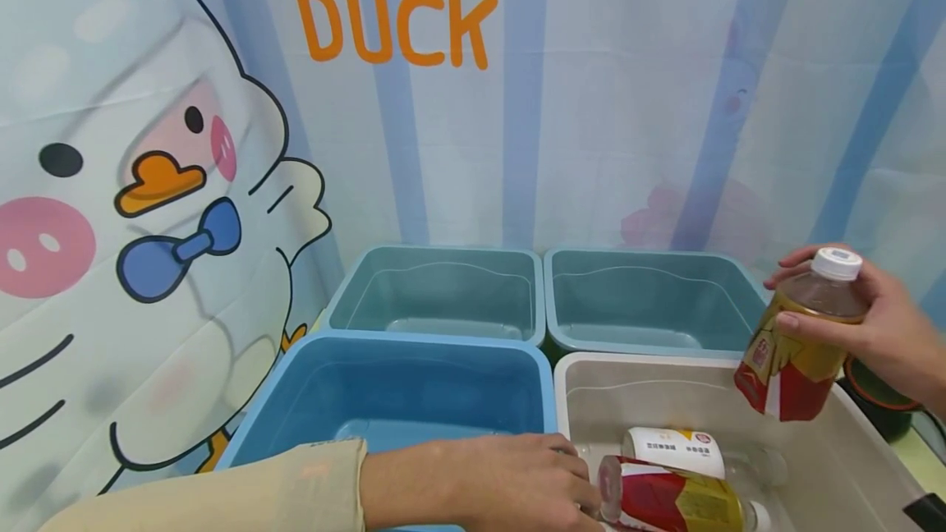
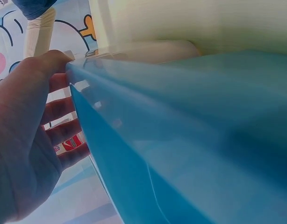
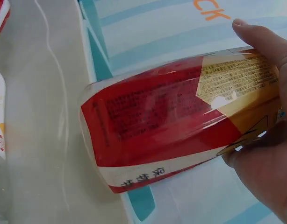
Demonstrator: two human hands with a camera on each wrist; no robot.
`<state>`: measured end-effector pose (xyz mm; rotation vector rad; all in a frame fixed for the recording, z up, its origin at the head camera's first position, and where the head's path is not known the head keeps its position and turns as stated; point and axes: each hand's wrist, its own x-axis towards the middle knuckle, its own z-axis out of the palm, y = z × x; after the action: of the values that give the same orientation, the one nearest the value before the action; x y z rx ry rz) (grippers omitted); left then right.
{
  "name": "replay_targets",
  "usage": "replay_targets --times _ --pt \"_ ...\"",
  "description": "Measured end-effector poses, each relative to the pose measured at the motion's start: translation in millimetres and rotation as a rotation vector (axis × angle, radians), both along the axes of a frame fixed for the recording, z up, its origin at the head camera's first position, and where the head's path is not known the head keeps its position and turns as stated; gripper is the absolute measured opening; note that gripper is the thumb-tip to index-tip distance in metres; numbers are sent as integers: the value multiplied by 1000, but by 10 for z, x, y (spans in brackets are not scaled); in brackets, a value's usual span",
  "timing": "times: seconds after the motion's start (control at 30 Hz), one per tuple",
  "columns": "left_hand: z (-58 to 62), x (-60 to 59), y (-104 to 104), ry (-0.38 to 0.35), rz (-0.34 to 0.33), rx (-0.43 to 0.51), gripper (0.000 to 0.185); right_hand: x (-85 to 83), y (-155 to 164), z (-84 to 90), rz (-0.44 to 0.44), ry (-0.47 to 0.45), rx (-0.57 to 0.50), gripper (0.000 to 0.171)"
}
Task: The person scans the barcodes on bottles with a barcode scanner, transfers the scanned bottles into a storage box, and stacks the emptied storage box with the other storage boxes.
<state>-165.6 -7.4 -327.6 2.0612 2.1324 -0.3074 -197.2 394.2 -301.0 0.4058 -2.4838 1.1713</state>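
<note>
My right hand (image 1: 887,318) grips a plastic drink bottle (image 1: 801,351) with a white cap and a red and gold label, fingers and thumb around its upper part. The bottle is tilted above the right side of the beige bin (image 1: 658,372); its label fills much of the right wrist view. My left hand (image 1: 495,479) lies over the rim between the blue bin (image 1: 443,339) and the beige one. Its fingers are spread and extended in the left wrist view. Close to its fingertips, a similar red and gold bottle (image 1: 650,495) lies in the beige bin beside a white-labelled bottle (image 1: 676,451).
Behind stand two green-blue bins (image 1: 436,254) side by side. A dark round object (image 1: 879,401) sits right of the beige bin. A curtain (image 1: 591,105) with a duck print hangs close behind everything.
</note>
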Motion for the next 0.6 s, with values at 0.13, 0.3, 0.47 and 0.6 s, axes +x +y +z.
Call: replay_targets --times 0.13,0.3,0.47,0.6 --pt "0 -2 -5 6 -4 -2 60 -20 51 27 -18 25 -60 53" --pt "-2 -6 -10 3 -5 -1 59 -50 149 36 -6 7 -122 55" --pt "-5 -4 -13 0 -5 2 58 -62 275 28 -53 -36 -169 55" --pt "-5 -1 -17 5 -6 3 58 -86 344 16 -82 -13 -172 53"
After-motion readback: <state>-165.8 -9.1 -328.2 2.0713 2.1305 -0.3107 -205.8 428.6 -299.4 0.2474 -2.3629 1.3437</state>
